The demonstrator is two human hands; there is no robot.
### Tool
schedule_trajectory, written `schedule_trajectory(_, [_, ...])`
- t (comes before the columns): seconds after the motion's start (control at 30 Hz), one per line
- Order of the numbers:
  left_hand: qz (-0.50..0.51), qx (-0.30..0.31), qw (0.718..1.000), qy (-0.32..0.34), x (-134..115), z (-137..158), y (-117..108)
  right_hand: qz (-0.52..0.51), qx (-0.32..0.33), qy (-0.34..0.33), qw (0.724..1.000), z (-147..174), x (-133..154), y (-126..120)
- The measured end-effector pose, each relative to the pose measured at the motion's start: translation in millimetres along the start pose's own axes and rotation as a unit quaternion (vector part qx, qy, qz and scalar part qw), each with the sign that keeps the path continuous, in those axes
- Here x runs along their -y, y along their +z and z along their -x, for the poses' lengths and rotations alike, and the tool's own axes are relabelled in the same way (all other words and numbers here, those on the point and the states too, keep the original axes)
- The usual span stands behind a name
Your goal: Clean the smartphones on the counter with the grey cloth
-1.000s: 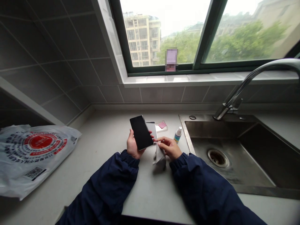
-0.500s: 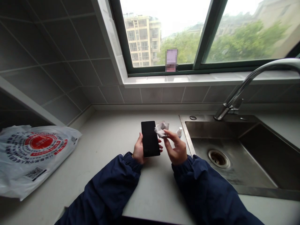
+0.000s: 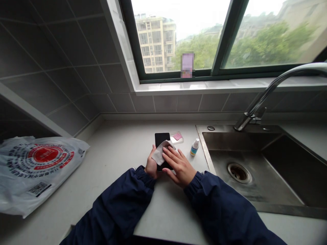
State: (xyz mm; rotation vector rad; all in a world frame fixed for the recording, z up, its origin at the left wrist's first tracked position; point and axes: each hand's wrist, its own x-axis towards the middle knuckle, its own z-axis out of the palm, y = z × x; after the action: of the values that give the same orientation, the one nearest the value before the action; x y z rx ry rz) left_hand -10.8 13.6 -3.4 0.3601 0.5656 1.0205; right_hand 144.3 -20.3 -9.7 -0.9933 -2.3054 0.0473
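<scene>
Vs ½ s ago, I see R hand [image 3: 181, 166] swung L: fingers now flat on grey cloth [image 3: 158, 154] atop black smartphone [image 3: 162, 137], thumb apart. L hand [image 3: 151, 165] fingers clamped on smartphone's L side, approx ctr of surface [image 3: 114, 146]. Spray bottle [image 3: 194, 148], now unobscured, near sink's [image 3: 206, 153] L rim. Room to move L, toward plastic bag [image 3: 46, 170]. Tiled wall [image 3: 165, 103], window [image 3: 225, 37] far side.

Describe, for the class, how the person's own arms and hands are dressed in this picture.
The left sleeve and right sleeve are dark navy, loose and creased, ending in gathered cuffs. Slight white edging shows near the cuffs. The left hand and right hand are bare, without gloves.
</scene>
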Motion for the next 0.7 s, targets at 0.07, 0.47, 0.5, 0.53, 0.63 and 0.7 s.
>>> schedule_trajectory(0.07, [-0.006,0.009,1.0,-0.002,1,-1,1,0.026,0.037,0.017,0.999,1,0,2])
schedule_trajectory(0.47, [-0.087,0.057,0.99,0.094,16,5,5,0.085,-0.043,0.118,0.988,-1,-8,-1])
schedule_trajectory(0.5, [-0.082,0.062,0.991,0.081,16,7,5,0.084,-0.05,0.121,0.988,-1,-8,-2])
schedule_trajectory(0.53, [-0.076,0.069,0.993,0.066,16,9,6,0.082,-0.057,0.123,0.987,-1,-8,-3])
schedule_trajectory(0.63, [-0.074,0.098,0.992,0.019,16,13,11,0.074,-0.069,0.124,0.987,-2,-8,-6])
schedule_trajectory(0.7, [-0.081,0.109,0.991,0.011,16,14,13,0.07,-0.063,0.117,0.989,-3,-7,-7])
